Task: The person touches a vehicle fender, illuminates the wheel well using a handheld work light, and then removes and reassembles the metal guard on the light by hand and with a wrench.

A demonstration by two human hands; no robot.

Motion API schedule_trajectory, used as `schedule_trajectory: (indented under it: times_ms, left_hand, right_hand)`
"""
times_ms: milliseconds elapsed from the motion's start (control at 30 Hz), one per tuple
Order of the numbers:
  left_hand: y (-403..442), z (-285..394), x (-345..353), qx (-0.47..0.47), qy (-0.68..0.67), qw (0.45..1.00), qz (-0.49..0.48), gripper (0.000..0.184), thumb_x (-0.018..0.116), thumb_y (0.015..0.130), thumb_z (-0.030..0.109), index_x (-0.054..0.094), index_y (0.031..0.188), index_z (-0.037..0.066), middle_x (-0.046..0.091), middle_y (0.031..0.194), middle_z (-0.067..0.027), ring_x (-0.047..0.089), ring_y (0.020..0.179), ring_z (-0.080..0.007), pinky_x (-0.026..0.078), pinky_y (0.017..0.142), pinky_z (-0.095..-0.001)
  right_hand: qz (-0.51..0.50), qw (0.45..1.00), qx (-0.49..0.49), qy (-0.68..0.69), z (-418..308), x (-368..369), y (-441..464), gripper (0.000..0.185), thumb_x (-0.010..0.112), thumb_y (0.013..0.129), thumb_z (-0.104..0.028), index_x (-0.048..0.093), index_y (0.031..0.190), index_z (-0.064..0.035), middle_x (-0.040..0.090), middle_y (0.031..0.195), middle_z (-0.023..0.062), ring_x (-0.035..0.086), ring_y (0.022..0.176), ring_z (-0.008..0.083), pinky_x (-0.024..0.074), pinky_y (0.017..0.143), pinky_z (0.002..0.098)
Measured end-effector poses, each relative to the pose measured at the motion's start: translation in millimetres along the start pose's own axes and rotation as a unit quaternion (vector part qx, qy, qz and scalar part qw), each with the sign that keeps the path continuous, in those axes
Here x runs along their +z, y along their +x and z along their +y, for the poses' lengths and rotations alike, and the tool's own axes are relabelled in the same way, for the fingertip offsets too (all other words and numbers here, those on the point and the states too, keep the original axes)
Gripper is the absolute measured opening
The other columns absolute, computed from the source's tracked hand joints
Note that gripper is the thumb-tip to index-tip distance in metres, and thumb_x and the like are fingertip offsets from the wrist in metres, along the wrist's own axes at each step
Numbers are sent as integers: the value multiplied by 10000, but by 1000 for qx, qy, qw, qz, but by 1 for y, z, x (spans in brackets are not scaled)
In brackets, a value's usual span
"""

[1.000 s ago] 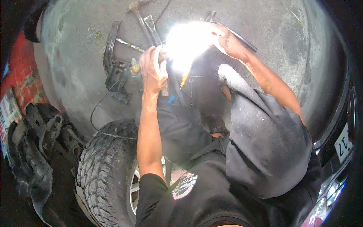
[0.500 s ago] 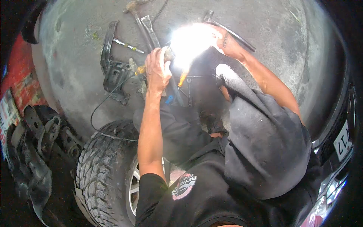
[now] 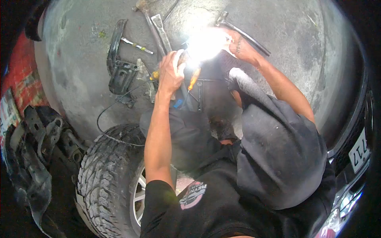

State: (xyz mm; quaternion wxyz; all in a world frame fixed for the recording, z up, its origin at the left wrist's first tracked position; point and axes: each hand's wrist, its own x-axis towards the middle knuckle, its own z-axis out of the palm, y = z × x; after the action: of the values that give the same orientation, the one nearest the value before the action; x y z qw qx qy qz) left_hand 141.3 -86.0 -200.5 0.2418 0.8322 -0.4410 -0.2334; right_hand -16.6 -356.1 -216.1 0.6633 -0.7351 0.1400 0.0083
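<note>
A white glare (image 3: 206,44) burns between my hands and washes out what lies there. My left hand (image 3: 171,73) is closed, fingers and thumb around a grey-brown part (image 3: 183,58) beside the glare; its full shape is lost in the light. From the far side, my right hand (image 3: 237,41) reaches into the glare, its fingers mostly bleached out, so its hold cannot be made out. Just below the light lies a yellow-handled screwdriver (image 3: 195,78). Close to my left wrist is a yellow clamp-like piece (image 3: 154,75) with a dark cable (image 3: 99,115).
Above my left hand lie a long-handled hammer (image 3: 147,18) and a flat metal bar (image 3: 160,31). Another hammer (image 3: 246,35) rests past my right hand. A black bracket (image 3: 121,77) and thin screwdriver (image 3: 137,46) lie left. A tire (image 3: 105,178) stands near my left arm.
My left hand and the grey-brown part have shifted slightly right. The glare has moved a little right too and looks somewhat smaller.
</note>
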Motion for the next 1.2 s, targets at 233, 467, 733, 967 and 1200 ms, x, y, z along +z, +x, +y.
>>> schedule_trajectory:
  times_ms: [233,467,733,967,1200]
  left_hand:
    - [3,2,1,-9,-7,1000,-25,443,650,891,163,621,1323,72,637,1283,-144,575,1195,-365,433,1020,-478]
    - [4,5,-1,-3,-10,1000,-22,428,653,892,156,626,1311,75,649,1257,-148,589,1168,-366,449,1002,-471]
    - [7,11,-6,-8,-47,999,-26,433,680,862,88,628,1290,52,667,1180,-175,611,1127,-392,469,981,-477]
    - [7,14,-5,-22,-44,999,-18,396,656,912,101,623,1305,55,686,1173,-199,627,1124,-407,486,967,-470]
    - [10,17,-7,-106,-103,986,-76,413,638,950,114,551,1352,73,688,1168,-244,652,1105,-430,496,940,-488]
  right_hand:
    - [20,998,14,-50,14,1,1,600,534,988,-411,556,1428,-4,631,1354,151,584,1254,233,451,1076,386]
    - [3,998,22,56,12,3,4,457,528,1005,-169,551,1422,15,632,1347,137,584,1248,204,459,1063,343]
    - [-9,1000,2,-21,31,-3,1,465,564,972,-79,538,1430,-4,622,1357,152,605,1227,220,474,1054,344]
    - [31,998,-30,-56,54,-1,2,487,595,951,-114,546,1429,-32,544,1472,167,548,1316,265,448,1103,386]
    - [-64,980,-67,-174,63,-1,5,528,709,927,-207,564,1414,-66,416,1581,182,534,1346,352,451,1119,446]
